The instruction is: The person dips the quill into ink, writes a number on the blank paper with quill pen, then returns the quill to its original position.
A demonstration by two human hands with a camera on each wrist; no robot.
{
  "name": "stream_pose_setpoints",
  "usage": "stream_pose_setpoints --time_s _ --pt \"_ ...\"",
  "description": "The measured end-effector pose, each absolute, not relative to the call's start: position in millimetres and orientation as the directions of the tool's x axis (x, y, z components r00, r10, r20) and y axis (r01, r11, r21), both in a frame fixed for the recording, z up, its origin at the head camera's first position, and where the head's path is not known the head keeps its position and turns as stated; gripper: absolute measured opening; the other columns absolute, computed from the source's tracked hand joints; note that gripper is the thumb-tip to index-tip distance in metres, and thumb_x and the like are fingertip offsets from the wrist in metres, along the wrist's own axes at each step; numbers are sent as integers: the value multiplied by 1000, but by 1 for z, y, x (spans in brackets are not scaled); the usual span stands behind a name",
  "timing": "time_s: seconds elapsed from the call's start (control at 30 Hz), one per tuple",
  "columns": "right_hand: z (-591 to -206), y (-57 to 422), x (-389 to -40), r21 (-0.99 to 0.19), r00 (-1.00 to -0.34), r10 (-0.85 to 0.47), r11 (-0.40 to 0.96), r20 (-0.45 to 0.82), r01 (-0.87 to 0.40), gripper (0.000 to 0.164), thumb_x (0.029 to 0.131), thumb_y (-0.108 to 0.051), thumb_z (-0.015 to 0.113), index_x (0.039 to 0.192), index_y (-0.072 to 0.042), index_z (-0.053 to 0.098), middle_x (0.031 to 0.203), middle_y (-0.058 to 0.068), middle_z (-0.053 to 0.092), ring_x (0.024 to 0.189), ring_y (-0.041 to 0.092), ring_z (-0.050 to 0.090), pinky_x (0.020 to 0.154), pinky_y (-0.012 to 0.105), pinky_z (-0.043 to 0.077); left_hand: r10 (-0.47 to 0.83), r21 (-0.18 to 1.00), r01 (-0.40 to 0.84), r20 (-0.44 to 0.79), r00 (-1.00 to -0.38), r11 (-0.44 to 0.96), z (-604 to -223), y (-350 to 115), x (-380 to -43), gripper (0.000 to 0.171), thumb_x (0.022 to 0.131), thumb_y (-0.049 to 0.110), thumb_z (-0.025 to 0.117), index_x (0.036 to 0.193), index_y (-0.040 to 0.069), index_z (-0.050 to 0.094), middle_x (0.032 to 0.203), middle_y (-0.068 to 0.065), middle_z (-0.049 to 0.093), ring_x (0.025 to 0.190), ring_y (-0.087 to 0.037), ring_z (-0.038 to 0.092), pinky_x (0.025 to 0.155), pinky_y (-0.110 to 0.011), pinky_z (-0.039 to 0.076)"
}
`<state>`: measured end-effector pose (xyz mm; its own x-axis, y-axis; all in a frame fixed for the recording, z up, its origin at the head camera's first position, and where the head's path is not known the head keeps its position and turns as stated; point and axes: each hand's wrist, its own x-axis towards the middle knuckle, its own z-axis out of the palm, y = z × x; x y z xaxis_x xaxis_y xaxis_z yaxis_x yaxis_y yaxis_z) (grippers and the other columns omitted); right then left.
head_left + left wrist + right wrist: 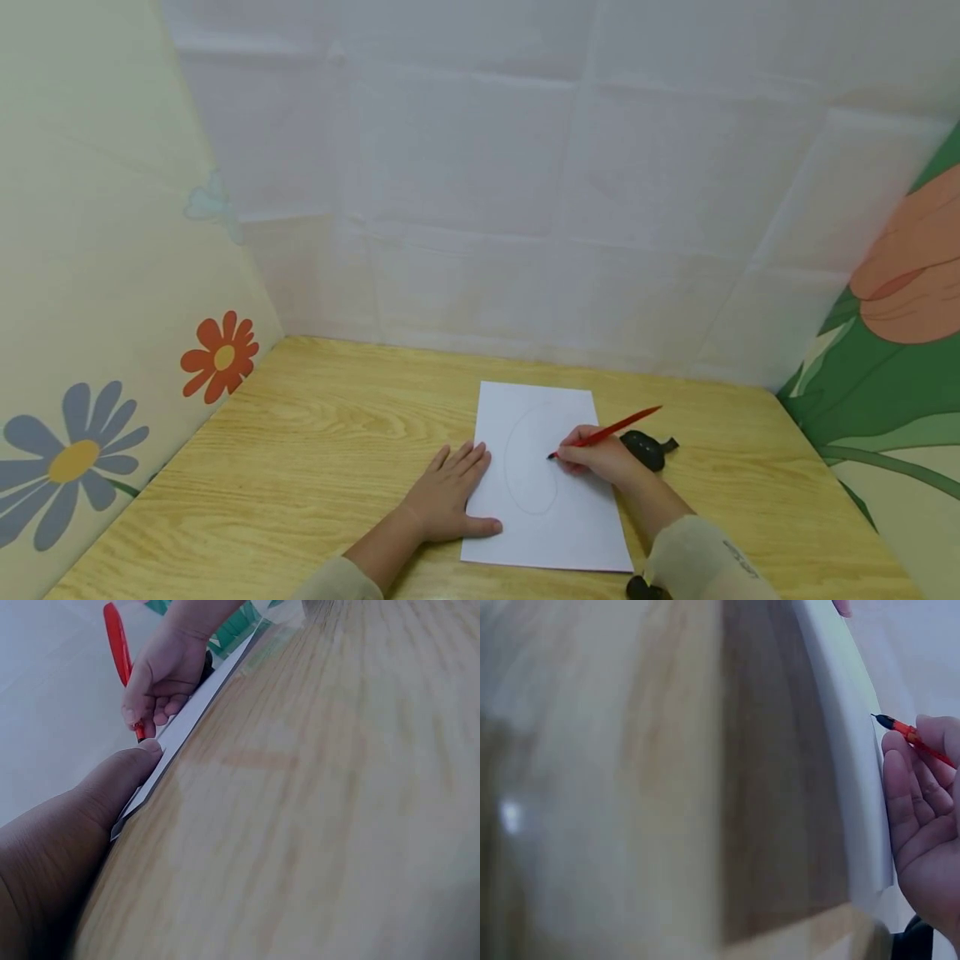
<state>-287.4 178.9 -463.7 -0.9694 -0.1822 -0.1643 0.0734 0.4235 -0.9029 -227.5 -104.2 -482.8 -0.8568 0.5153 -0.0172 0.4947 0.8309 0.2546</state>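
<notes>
Left hand (448, 498) lies spread over the left edge of the paper (551, 542); right hand (602, 457) pinches a red pen (630, 419).

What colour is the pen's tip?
Black: the pen's tip shows best in the right wrist view.

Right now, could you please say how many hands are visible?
2: left hand across the left edge of the paper; right hand, with red pen, over its right side.

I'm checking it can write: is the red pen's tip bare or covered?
Bare: the right wrist view shows the red pen ending in a fine, exposed point.
</notes>
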Motion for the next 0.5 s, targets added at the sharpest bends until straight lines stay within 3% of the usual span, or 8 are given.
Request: stream_pose_setpoints --time_s 0.5 --pt "-465 174 -292 -902 -970 -171 423 -172 86 16 86 -16 74 91 -2 69 74 -1 69 68 12 64 67 24 56 519 269 498 -8 -855 825 -483 -104 -228 105 80 78 52 155 9 28 163 -5 24 153 -24 18 124 -52 10"
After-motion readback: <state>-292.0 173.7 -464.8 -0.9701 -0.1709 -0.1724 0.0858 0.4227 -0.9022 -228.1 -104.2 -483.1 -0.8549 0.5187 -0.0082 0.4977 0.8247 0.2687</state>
